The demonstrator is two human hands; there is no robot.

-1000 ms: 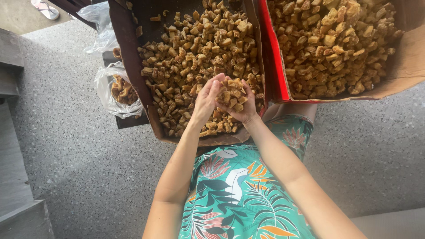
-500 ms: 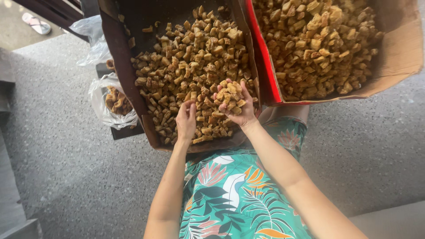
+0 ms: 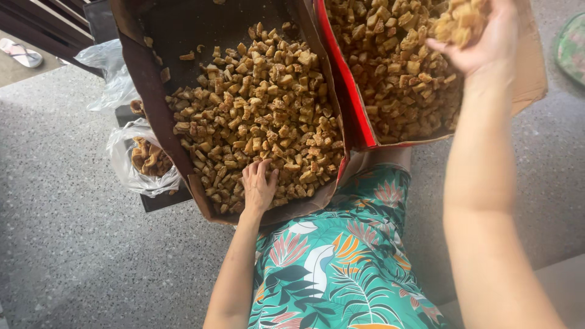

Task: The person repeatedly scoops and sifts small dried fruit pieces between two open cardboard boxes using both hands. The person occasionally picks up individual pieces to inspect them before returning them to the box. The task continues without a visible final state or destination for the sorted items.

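Speckled grey stone floor lies below; the left hand [image 3: 258, 186] rests palm-down, fingers spread, on golden-brown fried chunks [image 3: 256, 122] in the dark cardboard box [image 3: 152, 103], while the right hand [image 3: 481, 36], far rightward, cups a handful above the red-edged cardboard box [image 3: 350, 103].

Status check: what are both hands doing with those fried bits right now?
Left hand flat on fried pieces in left box. Right hand raised over right box, gripping a handful of pieces. Nothing blocking.

Left hand [image 3: 258, 184] rests on fried chunks [image 3: 256, 116] (probably pork rind); right hand [image 3: 481, 38] cups a handful over the second box [image 3: 529, 67].
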